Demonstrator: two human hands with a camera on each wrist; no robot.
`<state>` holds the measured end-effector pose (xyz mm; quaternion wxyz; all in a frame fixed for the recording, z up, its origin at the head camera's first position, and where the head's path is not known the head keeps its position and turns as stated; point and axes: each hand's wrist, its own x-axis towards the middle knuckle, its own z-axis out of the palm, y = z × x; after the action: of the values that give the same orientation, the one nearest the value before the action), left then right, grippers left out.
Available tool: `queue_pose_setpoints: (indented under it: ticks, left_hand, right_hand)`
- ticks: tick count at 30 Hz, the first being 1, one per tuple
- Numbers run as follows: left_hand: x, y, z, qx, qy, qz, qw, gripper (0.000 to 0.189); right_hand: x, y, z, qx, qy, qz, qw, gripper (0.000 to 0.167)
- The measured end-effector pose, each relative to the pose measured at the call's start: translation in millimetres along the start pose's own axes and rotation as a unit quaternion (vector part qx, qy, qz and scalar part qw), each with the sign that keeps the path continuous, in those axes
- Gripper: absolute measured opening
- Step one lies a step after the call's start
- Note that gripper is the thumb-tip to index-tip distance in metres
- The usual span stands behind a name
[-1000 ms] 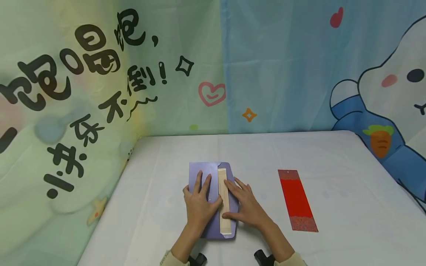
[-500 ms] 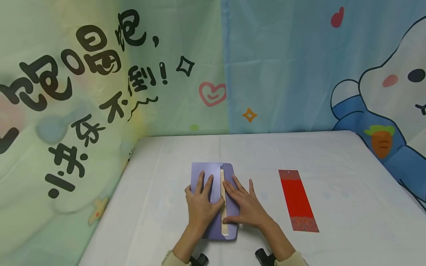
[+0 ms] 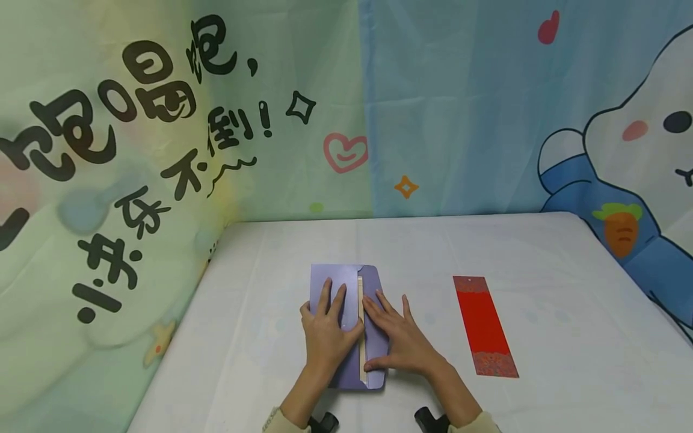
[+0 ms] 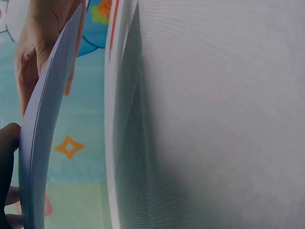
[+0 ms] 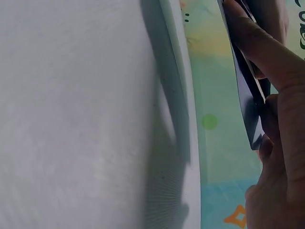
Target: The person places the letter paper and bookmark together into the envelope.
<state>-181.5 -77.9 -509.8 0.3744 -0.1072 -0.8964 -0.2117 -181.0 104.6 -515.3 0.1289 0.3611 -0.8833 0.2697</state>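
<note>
A purple envelope (image 3: 337, 273) lies open-side right under both hands in the head view, its flap (image 3: 373, 379) spread on the right. Inside the mouth, a narrow cream strip of flat, papery material (image 3: 361, 288) shows; its left part is hidden by the envelope. My left hand (image 3: 328, 337) holds the envelope, two fingers stretched over its face and the thumb at the mouth's edge. My right hand (image 3: 403, 337) is spread over the flap, index fingertip and thumb at the strip's right edge. In the left wrist view, a gap separates the envelope (image 4: 40, 129) from the table.
A red paper packet (image 3: 484, 328) with patterned ends lies on the white-covered table (image 3: 422, 240), right of the hands. Printed curtains (image 3: 281, 180) stand behind the table and along its left side. Dark wrist mounts (image 3: 323, 423) sit near both sleeves.
The cream strip has slid left into the envelope, so less of it shows. The right fingertips moved with its edge; the left hand kept its hold on the envelope.
</note>
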Motion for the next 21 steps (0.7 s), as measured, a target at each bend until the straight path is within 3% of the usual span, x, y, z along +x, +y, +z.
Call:
queue_pose_setpoints:
  ticks: [21]
  left_hand:
    - [1.6, 3.7, 6.4, -0.005, -0.021, 0.013, 0.9997, 0.062]
  right_hand:
    - [-0.6, 6.8, 0.1, 0.019, 0.004, 0.005, 0.9998, 0.12]
